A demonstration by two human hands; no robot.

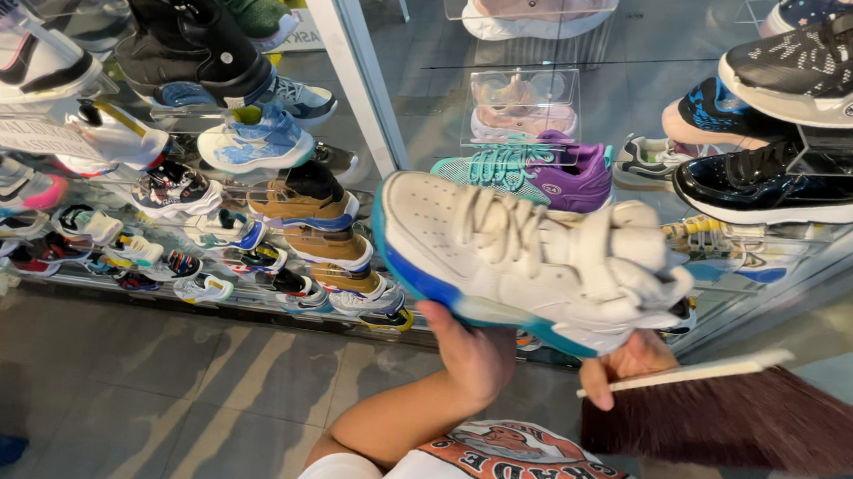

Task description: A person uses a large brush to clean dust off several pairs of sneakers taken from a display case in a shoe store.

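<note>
Cream high-top sneaker (530,262) with pale laces, a strap and a blue-to-teal sole sits raised before glass shoe shelves (202,154). Left hand (473,358) grips its sole from beneath. Right hand (628,364), just right, clasps a dark-bristled brush (734,416).

Bright, even overhead light, soft shadows on the grey floor (136,379); glare and reflections across the glass panel (558,69) at upper centre, motion blur on the brush (744,422) at lower right, wide-angle bending at the frame edges, small shoes at far left soft.
</note>
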